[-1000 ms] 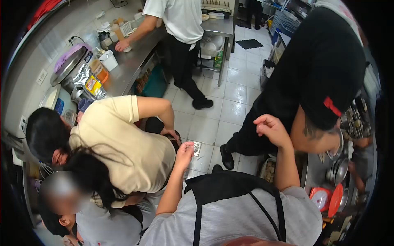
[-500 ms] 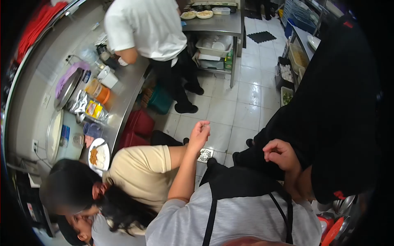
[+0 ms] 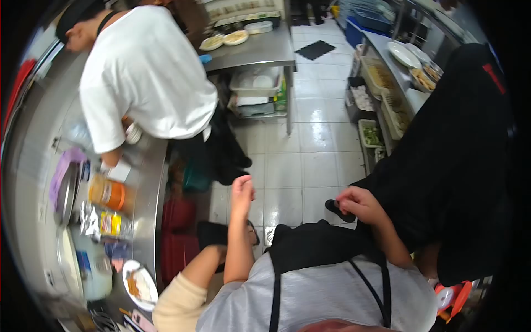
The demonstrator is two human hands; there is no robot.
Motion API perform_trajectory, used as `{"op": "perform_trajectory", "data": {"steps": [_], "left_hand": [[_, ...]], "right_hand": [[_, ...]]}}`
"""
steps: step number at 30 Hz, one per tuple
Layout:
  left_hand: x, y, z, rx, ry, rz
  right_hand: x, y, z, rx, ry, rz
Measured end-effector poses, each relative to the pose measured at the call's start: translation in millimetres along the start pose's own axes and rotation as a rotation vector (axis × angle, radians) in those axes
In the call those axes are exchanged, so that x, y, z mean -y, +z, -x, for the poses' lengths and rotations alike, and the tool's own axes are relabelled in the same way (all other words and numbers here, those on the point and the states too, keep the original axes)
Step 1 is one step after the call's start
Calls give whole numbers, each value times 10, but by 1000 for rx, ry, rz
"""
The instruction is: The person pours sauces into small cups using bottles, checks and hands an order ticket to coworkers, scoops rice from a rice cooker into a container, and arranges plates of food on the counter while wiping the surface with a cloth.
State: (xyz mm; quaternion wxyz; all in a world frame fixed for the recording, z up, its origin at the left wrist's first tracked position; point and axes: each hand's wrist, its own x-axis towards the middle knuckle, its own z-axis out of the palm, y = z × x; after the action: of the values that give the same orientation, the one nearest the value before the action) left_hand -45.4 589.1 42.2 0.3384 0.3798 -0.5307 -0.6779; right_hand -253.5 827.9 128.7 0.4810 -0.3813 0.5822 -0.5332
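Observation:
My left hand [image 3: 243, 191] is held up in front of my body with its fingers curled in loosely, and I see nothing in it. It is above the tiled floor, close to the dark shoes of a person in a white shirt [image 3: 152, 74]. My right hand [image 3: 357, 202] is bent inward at waist height, fingers curled together and also without a visible object. Beside it stands a person in black clothing [image 3: 442, 160]. My black apron [image 3: 321, 243] hangs below both hands.
A steel counter [image 3: 146, 221] runs along the left, bearing a plate of food [image 3: 139, 283], an orange-filled container [image 3: 107, 192] and a foil packet. Ahead stands a steel table [image 3: 257, 52]. On the right, shelves hold food bins [image 3: 378, 77]. A floor drain [image 3: 269, 235] lies near my feet.
The view has moved forward and turned, with both hands staying raised and curled. The person in white now leans over the left counter. The person in beige has shifted down, mostly out of view.

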Motion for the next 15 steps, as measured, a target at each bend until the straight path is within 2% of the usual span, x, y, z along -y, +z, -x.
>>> {"op": "perform_trajectory", "data": {"steps": [6,9,12,15], "left_hand": [[-324,-237,-563,-89,36,-35],[-356,-300,-788,-64,60,-59],[-345,-347,-1041,-104,122,-102],[-374,-351,-1311,-140,77,-33]], "right_hand": [[-69,-79,-915,-64,-12,-180],[-41,-172,-1389,-106,-27,-185],[-35,-298,-1829,-61,-36,-209],[-21,-439,-2243,-32,-5,-202]]}}
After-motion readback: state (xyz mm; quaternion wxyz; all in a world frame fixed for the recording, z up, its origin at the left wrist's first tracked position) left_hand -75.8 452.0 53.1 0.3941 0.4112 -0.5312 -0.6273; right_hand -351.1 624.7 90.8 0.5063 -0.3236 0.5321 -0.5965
